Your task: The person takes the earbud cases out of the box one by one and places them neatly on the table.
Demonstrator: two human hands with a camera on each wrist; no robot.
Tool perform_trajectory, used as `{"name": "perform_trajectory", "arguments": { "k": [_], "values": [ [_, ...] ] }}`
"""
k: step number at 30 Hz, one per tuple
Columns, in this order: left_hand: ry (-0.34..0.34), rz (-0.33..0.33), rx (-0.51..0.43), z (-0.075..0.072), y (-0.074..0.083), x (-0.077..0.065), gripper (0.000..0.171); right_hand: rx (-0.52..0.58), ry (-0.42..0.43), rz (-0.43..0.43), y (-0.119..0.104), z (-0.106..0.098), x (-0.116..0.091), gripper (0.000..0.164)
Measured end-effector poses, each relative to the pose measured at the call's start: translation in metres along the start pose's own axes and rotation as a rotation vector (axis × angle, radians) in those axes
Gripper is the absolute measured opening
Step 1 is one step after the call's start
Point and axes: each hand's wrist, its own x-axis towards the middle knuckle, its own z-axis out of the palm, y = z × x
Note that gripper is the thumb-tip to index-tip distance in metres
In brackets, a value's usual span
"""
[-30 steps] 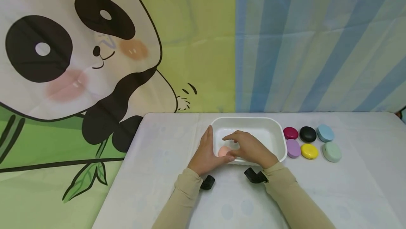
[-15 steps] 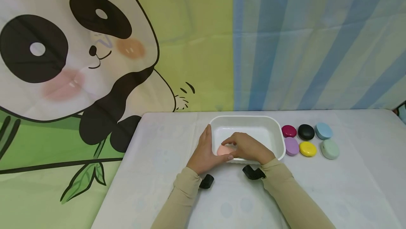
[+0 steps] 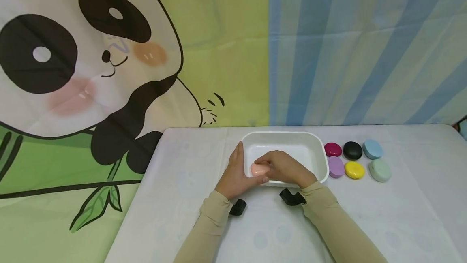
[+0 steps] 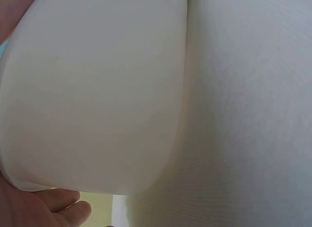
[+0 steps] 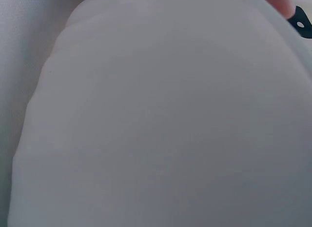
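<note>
In the head view, my right hand [image 3: 286,169] reaches over the near rim of a white rectangular tray [image 3: 310,145] and holds a small glossy pink rounded piece [image 3: 259,169] between thumb and fingers. The piece is inside the tray at its near left corner, partly covered by the fingers; its exact kind is unclear. My left hand [image 3: 235,178] rests against the tray's left side, fingers straight along the wall and thumb across the near edge. Both wrist views are mostly filled by the tray's outer wall [image 4: 97,100], with left fingers [image 4: 73,212] at its lower corner.
Right of the tray, several small round pieces sit in two rows: crimson [image 3: 333,149], black [image 3: 352,150], light blue [image 3: 373,149], purple [image 3: 336,167], yellow [image 3: 354,170] and mint green [image 3: 380,170]. The white-covered table [image 3: 412,222] meets a panda-printed backdrop [image 3: 233,52].
My right fingers have closed down onto the pink piece, which now looks tilted up in their hold. The left hand stays at the tray's side. The camera view shifts slightly.
</note>
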Motion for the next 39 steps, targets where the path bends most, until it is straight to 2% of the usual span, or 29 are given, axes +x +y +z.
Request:
{"name": "perform_trajectory", "arguments": {
  "k": [7, 12, 24, 28, 39],
  "values": [
    [0.000, -0.013, -0.008, -0.001, 0.001, 0.000, 0.137, -0.113, 0.057, 0.010, -0.003, 0.000, 0.002, 0.035],
    [0.005, 0.000, -0.014, -0.001, 0.000, 0.000, 0.137, -0.180, 0.093, 0.062, -0.006, -0.002, 0.002, 0.038],
    [0.009, 0.003, -0.011, 0.000, 0.000, -0.001, 0.138, -0.171, 0.146, 0.120, -0.014, -0.015, -0.007, 0.039],
    [0.004, -0.016, -0.017, 0.000, 0.000, -0.001, 0.138, -0.178, 0.162, 0.137, -0.015, -0.020, -0.012, 0.040],
    [0.000, -0.037, -0.012, 0.000, 0.001, -0.001, 0.138, -0.225, 0.208, 0.111, -0.013, -0.035, -0.032, 0.037]
  ]
}}
